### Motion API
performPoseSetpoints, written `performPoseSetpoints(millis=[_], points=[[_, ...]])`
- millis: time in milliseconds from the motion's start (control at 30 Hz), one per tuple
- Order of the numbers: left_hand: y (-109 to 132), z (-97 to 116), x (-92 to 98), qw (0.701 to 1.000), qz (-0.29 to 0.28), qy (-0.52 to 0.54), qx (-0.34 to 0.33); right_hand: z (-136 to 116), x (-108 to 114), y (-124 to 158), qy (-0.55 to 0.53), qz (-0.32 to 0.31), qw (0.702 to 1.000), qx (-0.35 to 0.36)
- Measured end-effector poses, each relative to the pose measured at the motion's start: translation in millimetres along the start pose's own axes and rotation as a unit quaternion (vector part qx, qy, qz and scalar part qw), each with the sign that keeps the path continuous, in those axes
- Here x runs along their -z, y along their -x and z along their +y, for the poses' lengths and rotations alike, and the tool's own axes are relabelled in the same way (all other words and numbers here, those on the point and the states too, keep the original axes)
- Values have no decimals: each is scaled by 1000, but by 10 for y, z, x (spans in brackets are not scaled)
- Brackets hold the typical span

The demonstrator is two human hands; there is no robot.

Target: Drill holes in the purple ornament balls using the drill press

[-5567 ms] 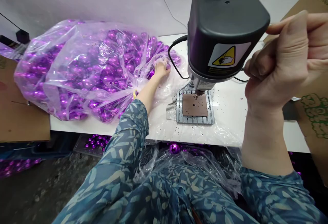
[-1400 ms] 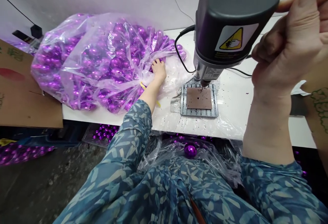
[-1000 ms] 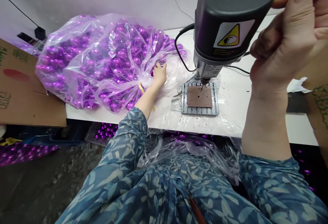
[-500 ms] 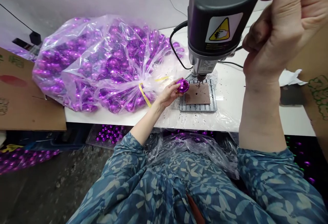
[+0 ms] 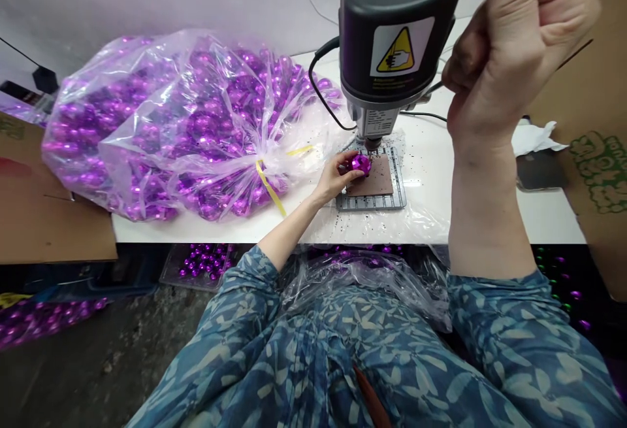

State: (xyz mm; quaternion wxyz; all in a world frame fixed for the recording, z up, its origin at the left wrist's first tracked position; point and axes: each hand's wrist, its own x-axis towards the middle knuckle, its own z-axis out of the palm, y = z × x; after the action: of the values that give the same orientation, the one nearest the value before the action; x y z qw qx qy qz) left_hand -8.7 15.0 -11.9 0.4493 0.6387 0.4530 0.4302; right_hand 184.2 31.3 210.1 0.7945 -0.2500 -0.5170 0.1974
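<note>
My left hand (image 5: 337, 176) pinches a shiny purple ball (image 5: 361, 164) and holds it on the brown pad of the grey drill base (image 5: 375, 200), right under the spindle of the black bench drill (image 5: 396, 36). My right hand (image 5: 509, 49) is raised beside the drill head, fingers curled round its thin feed lever. A big clear plastic bag of purple balls (image 5: 186, 121), tied with a yellow strip, lies on the white table (image 5: 441, 166) to the left of the drill.
Cardboard (image 5: 44, 219) lies at the left, a printed cardboard box (image 5: 592, 153) at the right. A clear plastic sheet (image 5: 362, 278) sags over my lap with purple balls in it. More purple balls (image 5: 203, 261) sit in trays under the table. Dark chips dot the table.
My left hand left the mouth of the bag with a purple ball and carried it right, onto the pad under the spindle. My right hand stayed on the lever.
</note>
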Motion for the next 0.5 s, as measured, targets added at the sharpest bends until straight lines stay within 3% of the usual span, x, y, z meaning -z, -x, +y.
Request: performPoseSetpoints(millis=[200, 500], points=[[12, 36, -146, 994, 27, -99, -36, -102, -42, 13, 11, 4, 999, -39], [143, -118, -443, 997, 49, -41, -50, -3, -3, 14, -33, 9, 999, 1]])
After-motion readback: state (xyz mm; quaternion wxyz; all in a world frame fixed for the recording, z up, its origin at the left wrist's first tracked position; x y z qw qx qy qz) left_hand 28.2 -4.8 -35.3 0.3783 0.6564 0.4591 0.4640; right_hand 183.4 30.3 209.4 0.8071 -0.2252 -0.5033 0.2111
